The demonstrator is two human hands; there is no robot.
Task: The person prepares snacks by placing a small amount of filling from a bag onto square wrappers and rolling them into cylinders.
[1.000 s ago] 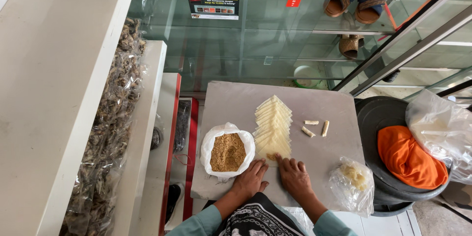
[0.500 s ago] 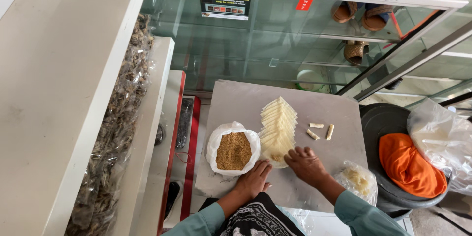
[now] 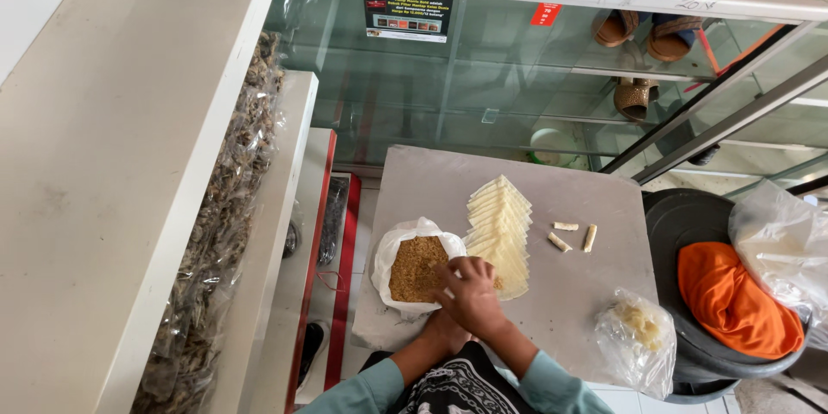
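I see an open bag of crumbly filling (image 3: 417, 267) on the table (image 3: 595, 280), left of a fanned row of wrappers (image 3: 500, 228). Three rolled pieces (image 3: 573, 236) lie right of the wrappers. A second bag (image 3: 636, 341) sits at the table's near right corner.

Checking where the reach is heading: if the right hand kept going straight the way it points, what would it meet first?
The right hand points left and slightly away, so it would probably meet the brown crumbly filling in the open white bag first; its height above the bag is unclear.

Three small rolls (image 3: 573, 236) lay near the table's (image 3: 431, 181) right edge; an orange cloth (image 3: 733, 297) draped a black bin (image 3: 681, 224) beside it.
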